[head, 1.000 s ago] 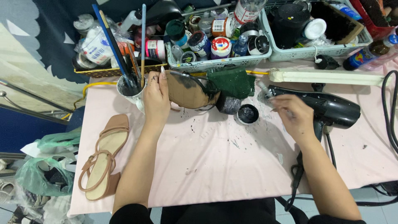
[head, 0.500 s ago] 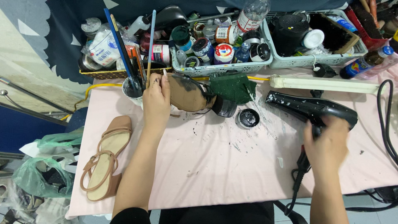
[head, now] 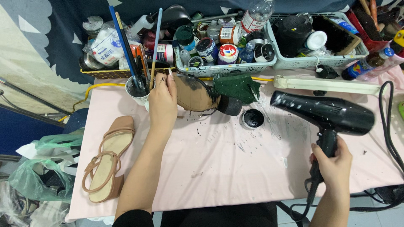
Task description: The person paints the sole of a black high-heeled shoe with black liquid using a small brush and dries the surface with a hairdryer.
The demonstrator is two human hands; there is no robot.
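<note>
Cup [head: 137, 93] holds brushes (upright); left hand [head: 163, 102] grips a half-blackened sandal [head: 198, 93]; right hand [head: 333, 162] clenches the hair dryer [head: 323, 112]; open paint pot [head: 253, 118] between.

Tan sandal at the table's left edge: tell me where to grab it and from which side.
Grip the tan sandal at its block heel, coming from the near table edge. The heel points toward the person, and nothing crowds it there. The thin straps would flex.

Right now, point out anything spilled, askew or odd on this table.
Dark paint flecks spatter the pink table cover below the open black paint jar. The sandal under the left hand lies sole-up, half painted black, while its tan mate hangs over the table's left edge. The right hand grips a paint-speckled hair dryer.
</note>
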